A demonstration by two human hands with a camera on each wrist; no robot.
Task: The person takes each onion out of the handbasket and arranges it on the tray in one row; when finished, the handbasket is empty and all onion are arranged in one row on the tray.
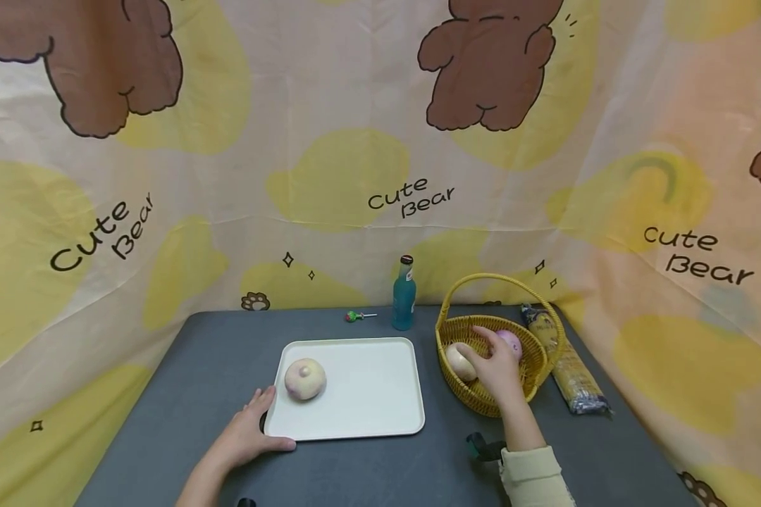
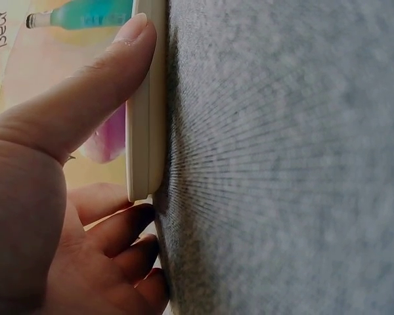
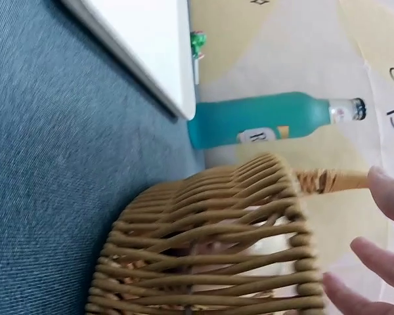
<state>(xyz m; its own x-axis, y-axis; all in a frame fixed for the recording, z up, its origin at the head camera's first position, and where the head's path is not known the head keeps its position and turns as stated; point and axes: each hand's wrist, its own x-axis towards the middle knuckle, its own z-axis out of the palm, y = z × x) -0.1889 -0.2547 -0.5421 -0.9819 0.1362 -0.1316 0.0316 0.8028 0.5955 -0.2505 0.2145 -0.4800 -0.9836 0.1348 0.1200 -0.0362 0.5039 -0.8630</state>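
A person's right hand (image 1: pixel 497 366) reaches into a wicker basket (image 1: pixel 533 380) at the right of centre in the head view, its fingers loosely spread over two rounded buns, a pale bun (image 1: pixel 459 361) at the basket's left side and a pink bun (image 1: pixel 510 343) just behind the fingertips; the hand appears to touch or hover over them, and no closed hold shows, the right wrist view catching only straightened fingertips (image 3: pixel 387 190) beyond the basket's rim. The left hand (image 1: pixel 244 436) rests flat on the grey table (image 1: pixel 196 366) at the lower left, thumb (image 2: pixel 85 98) laid along the near left corner of a white tray (image 1: pixel 368 387), fingers relaxed beneath its edge, steadying rather than gripping. On the tray, toward its left, sits a third cream-and-pink bun (image 1: pixel 304 379). The buns look soft, light and easily dented, so a gentle cupping hold around the sides would likely suit better than a pinch from above. Behind the tray, at mid-frame, stand a teal bottle (image 1: pixel 404 296) and a small lollipop (image 1: pixel 357 316); a wrapped packet (image 1: pixel 567 366) lies just right of the basket, against a bear-print backdrop (image 1: pixel 380 141).
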